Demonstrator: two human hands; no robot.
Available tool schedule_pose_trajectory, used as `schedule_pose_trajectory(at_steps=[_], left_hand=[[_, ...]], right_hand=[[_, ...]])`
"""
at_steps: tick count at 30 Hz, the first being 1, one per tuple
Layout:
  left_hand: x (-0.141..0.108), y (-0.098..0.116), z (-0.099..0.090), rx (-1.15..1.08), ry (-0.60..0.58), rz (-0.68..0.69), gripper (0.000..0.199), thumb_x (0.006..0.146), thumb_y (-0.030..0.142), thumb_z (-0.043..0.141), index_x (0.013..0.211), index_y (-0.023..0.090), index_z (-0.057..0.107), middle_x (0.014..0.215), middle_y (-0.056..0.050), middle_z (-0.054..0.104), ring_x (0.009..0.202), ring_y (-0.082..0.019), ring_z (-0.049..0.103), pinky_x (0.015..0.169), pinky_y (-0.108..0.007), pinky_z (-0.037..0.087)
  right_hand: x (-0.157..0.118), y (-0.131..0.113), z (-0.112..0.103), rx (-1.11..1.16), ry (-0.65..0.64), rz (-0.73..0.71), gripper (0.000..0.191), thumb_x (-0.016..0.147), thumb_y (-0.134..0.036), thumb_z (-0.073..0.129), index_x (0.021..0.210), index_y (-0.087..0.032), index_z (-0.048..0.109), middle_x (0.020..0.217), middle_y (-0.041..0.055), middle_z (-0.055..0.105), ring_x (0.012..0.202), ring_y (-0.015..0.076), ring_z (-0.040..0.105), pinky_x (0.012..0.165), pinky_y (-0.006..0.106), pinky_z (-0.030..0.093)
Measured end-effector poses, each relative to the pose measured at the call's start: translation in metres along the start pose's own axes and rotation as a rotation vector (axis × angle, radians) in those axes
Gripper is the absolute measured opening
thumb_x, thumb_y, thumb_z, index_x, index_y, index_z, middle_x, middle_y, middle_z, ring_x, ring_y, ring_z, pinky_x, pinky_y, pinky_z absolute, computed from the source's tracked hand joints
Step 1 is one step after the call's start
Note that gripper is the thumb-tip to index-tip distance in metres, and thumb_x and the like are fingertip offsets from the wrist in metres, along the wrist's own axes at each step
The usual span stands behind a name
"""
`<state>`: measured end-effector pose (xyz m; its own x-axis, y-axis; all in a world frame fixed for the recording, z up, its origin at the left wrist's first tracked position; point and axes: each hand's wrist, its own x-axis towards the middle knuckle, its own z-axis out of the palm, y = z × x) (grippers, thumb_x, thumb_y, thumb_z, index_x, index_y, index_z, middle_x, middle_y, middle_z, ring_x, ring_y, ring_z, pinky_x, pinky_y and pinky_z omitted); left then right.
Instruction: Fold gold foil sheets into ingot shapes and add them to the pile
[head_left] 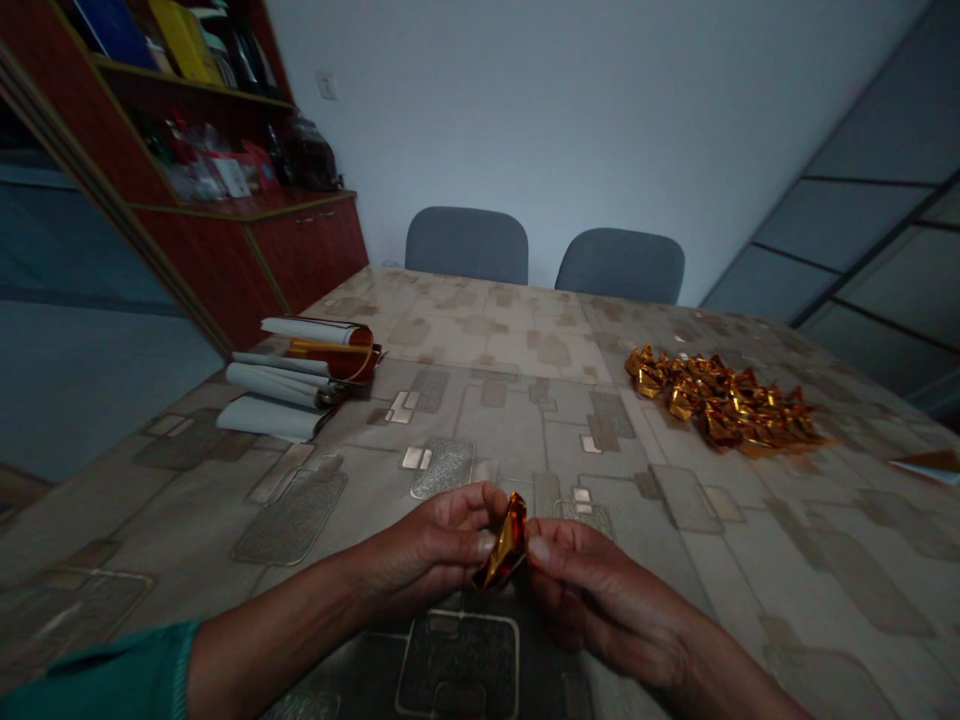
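Note:
A small folded piece of shiny gold foil paper (510, 545) is held up between my hands, over the near part of the table. My left hand (442, 545) pinches its left side with thumb and fingers. On the right side, my right hand (592, 585) has its thumb and fingertips closed on the edge of the same piece. The piece is narrow and pointed at its upper end; parts of its lower edge are hidden by my fingers. At the right of the table lies a pile of similar folded gold foil pieces (739, 405).
Curled sheets of gold and white paper (285, 385) are stacked at the left of the patterned table (495, 420). A single gold sheet (930, 465) lies near the right edge. Two grey chairs (466, 243) stand at the far side, and a red-brown cabinet (300, 250) at the left.

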<state>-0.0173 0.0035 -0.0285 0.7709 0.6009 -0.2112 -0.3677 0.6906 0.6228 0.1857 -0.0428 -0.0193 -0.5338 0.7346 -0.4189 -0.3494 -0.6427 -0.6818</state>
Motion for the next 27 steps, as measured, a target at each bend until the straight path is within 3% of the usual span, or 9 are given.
schedule_pose_trajectory(at_steps=[4,8,13,16,20,27], left_hand=[[-0.001,0.001,0.003,0.052,0.047,0.007,0.028,0.069,0.020,0.091,0.086,0.014,0.070,0.087,-0.003,0.070,0.075,-0.011,0.066,0.067,-0.019,0.049],[-0.003,0.004,0.006,0.063,0.068,-0.001,0.031,0.066,0.020,0.092,0.087,0.015,0.070,0.095,-0.004,0.070,0.083,-0.014,0.068,0.076,-0.023,0.051],[-0.003,0.006,0.005,0.038,0.041,0.014,0.037,0.067,0.017,0.090,0.099,0.015,0.072,0.105,-0.006,0.070,0.091,-0.016,0.069,0.080,-0.024,0.052],[-0.003,0.004,0.003,0.007,-0.024,-0.031,0.042,0.068,0.015,0.087,0.107,0.014,0.070,0.110,-0.009,0.070,0.095,-0.017,0.069,0.083,-0.024,0.051],[-0.003,0.002,0.002,-0.018,-0.047,-0.072,0.040,0.070,0.014,0.084,0.107,0.015,0.069,0.110,-0.009,0.071,0.095,-0.017,0.069,0.086,-0.026,0.050],[-0.003,0.002,0.001,-0.037,-0.017,-0.042,0.038,0.068,0.012,0.086,0.101,0.015,0.067,0.105,-0.007,0.071,0.088,-0.016,0.070,0.083,-0.026,0.051]], right_hand=[[-0.001,-0.002,0.001,-0.048,-0.003,-0.043,0.041,0.076,-0.049,0.085,0.082,-0.015,0.064,0.057,-0.0058,0.056,0.041,0.0033,0.039,0.039,0.015,0.033],[-0.002,-0.005,0.003,-0.159,0.052,-0.163,0.041,0.074,-0.047,0.088,0.085,-0.015,0.064,0.064,-0.0046,0.057,0.050,0.0045,0.043,0.046,0.015,0.035],[0.001,-0.004,0.004,-0.318,0.105,-0.357,0.039,0.076,-0.041,0.087,0.096,-0.020,0.061,0.071,-0.0060,0.058,0.058,0.0073,0.048,0.053,0.018,0.039],[0.002,-0.005,0.006,-0.388,0.123,-0.440,0.045,0.077,-0.036,0.087,0.112,-0.025,0.061,0.088,-0.0035,0.064,0.074,0.0109,0.059,0.067,0.023,0.047],[-0.001,-0.009,0.007,-0.474,0.074,-0.466,0.036,0.081,-0.035,0.082,0.113,-0.024,0.068,0.104,0.0026,0.067,0.091,0.0176,0.063,0.082,0.032,0.050],[-0.017,-0.023,0.010,-0.743,0.085,-0.465,0.028,0.095,-0.029,0.061,0.122,-0.026,0.068,0.097,0.0039,0.065,0.090,0.0202,0.057,0.080,0.035,0.046]])
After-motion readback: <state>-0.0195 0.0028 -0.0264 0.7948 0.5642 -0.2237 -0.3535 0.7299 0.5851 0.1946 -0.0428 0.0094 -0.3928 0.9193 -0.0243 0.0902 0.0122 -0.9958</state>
